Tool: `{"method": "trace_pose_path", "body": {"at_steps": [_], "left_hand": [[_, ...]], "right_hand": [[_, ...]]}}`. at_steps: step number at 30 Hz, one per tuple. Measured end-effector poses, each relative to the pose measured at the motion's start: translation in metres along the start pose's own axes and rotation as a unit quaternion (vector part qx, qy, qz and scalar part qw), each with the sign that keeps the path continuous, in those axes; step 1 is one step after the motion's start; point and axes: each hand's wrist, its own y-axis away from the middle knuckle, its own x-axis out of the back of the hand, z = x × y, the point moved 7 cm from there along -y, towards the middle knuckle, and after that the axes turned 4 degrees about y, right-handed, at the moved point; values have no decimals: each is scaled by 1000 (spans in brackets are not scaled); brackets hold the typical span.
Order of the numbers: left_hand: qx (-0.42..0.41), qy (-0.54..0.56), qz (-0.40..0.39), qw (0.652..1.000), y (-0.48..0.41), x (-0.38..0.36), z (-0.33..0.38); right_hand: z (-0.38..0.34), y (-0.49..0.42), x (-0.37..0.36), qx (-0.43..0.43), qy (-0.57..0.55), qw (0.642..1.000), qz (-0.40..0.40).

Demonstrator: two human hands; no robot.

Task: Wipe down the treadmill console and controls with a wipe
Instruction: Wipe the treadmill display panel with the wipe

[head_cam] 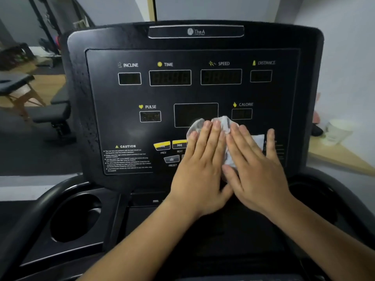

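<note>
A crumpled white wipe point(225, 123) is pressed flat against the lower middle of the black treadmill console point(113, 118) — just right of the yellow PREV and NEXT buttons point(169, 145) — by the left hand point(199, 169) and right hand point(257, 169), fingers straight and released, side by side.

Both hands lie flat, fingers straight, side by side on a white wipe point(224, 123) pressed against the lower centre of the black treadmill console point(105, 110). The left hand point(199, 165) sits just right of the yellow PREV point(162, 145) and NEXT point(179, 144) buttons. The right hand point(256, 169) lies below the CALORIE display point(241, 113).
</note>
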Motion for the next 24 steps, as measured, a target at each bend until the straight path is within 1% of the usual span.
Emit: {"method": "trace_pose_path", "body": {"at_steps": [2, 5, 8, 11, 13, 15, 16, 18, 20, 22, 24], "left_hand": [[-9, 9, -18, 1000, 14, -13, 14], [-20, 3, -60, 998, 39, -36, 27], [-31, -13, -45, 998, 23, -33, 30], [-21, -9, -18, 1000, -2, -19, 27], [-13, 8, -8, 1000, -7, -15, 26], [-16, 17, 3, 1000, -5, -15, 27], [-21, 18, 8, 1000, -4, -15, 27], [-35, 17, 8, 999, -3, -13, 29], [-53, 13, 4, 999, 2, -11, 32], [-64, 8, -12, 998, 9, -14, 37], [-60, 1, -33, 998, 13, -21, 43]], "right_hand": [[-4, 20, -10, 11, -6, 1000, -6], [-1, 51, -24, 41, -5, 999, -34], [16, 39, -13, 29, -1, 999, -24], [35, 24, 8, -30, -14, 999, 22], [40, 31, 20, -60, -40, 995, 76], [27, 47, 25, -38, -97, 986, 130], [19, 53, 23, -23, -123, 983, 134], [11, 59, 9, -33, -137, 987, 82], [16, 58, -4, -58, -122, 991, 24], [23, 57, -11, -54, -103, 993, 2], [32, 59, -15, -50, -91, 995, 1]]}}
